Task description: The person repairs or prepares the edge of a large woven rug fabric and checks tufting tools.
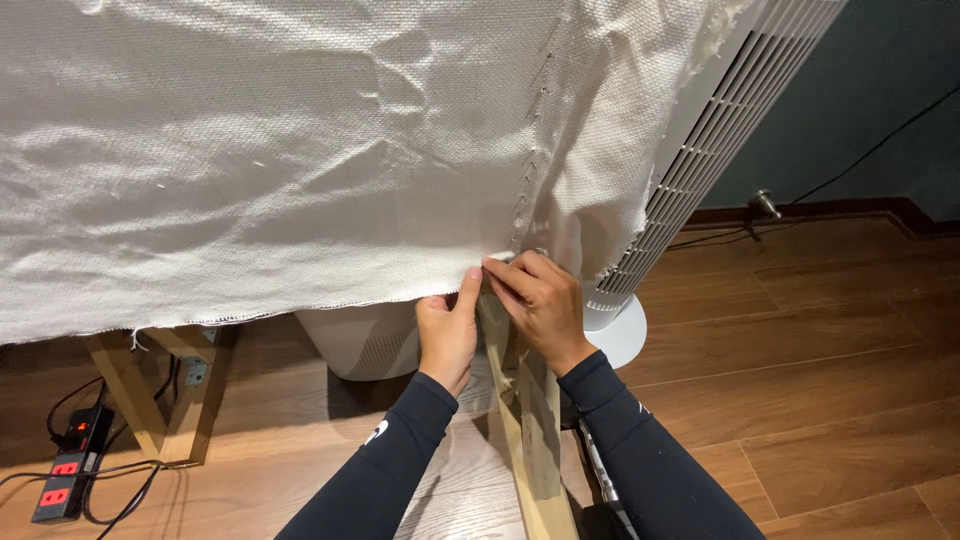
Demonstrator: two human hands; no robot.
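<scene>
White woven cloth (280, 150) filled most of the view, draped over a wooden frame and hanging down to a frayed lower edge. Wood plank floor (830, 380) ran underneath. White tower fan (700, 140) stood tilted at right behind the cloth, its round base (622, 335) on the floor; a pale rounded bin-like object (355, 340) sat behind the hands, partly hidden. Wooden leg (525, 420) of the frame ran down between both forearms; another leg (130, 385) at left. Black power strip (62, 480) with red switches lay bottom left with cables. Left hand (447, 330) had its thumb up, pressed against the cloth edge at the leg top. Right hand (540, 300) had its fingers curled, pinching the cloth hem just beside the left thumb. Both hands touched.
</scene>
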